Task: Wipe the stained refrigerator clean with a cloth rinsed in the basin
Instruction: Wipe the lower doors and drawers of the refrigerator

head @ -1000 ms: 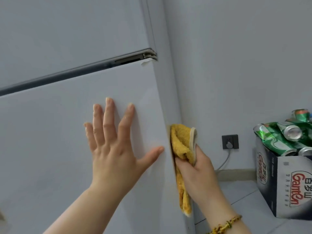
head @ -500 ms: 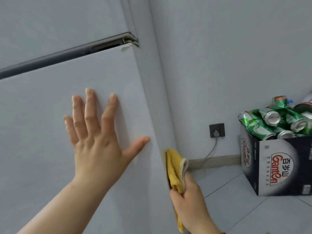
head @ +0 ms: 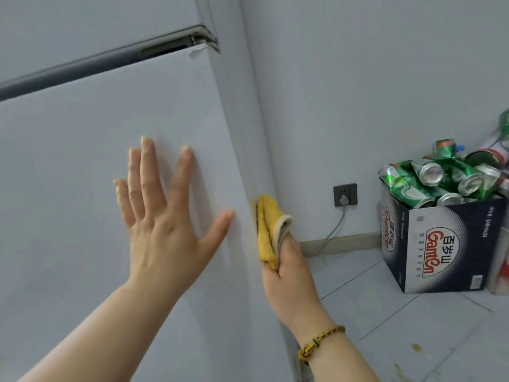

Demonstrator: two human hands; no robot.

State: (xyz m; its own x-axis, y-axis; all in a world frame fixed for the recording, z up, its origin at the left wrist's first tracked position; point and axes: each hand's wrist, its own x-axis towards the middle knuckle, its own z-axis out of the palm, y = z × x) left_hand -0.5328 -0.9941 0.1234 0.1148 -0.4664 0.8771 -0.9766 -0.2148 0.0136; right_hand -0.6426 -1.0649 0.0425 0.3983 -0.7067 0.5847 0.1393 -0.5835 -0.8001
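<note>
The pale grey refrigerator (head: 82, 128) fills the left half of the view, with a dark seam between its upper and lower doors. My left hand (head: 162, 216) presses flat on the lower door, fingers spread. My right hand (head: 289, 274) grips a folded yellow cloth (head: 265, 224) and holds it against the refrigerator's right side edge, where a faint yellowish stain (head: 252, 202) shows just above the cloth. The basin is out of view.
A dark cardboard box (head: 440, 244) piled with several green cans stands on the tiled floor at the right. A grey wall socket (head: 344, 194) with a plug and cable sits low on the wall. Yellow spots (head: 416, 347) mark the floor tiles.
My right hand slid the cloth down the refrigerator's side edge, then back up to about thumb height of my left hand. The left hand stayed flat on the door.
</note>
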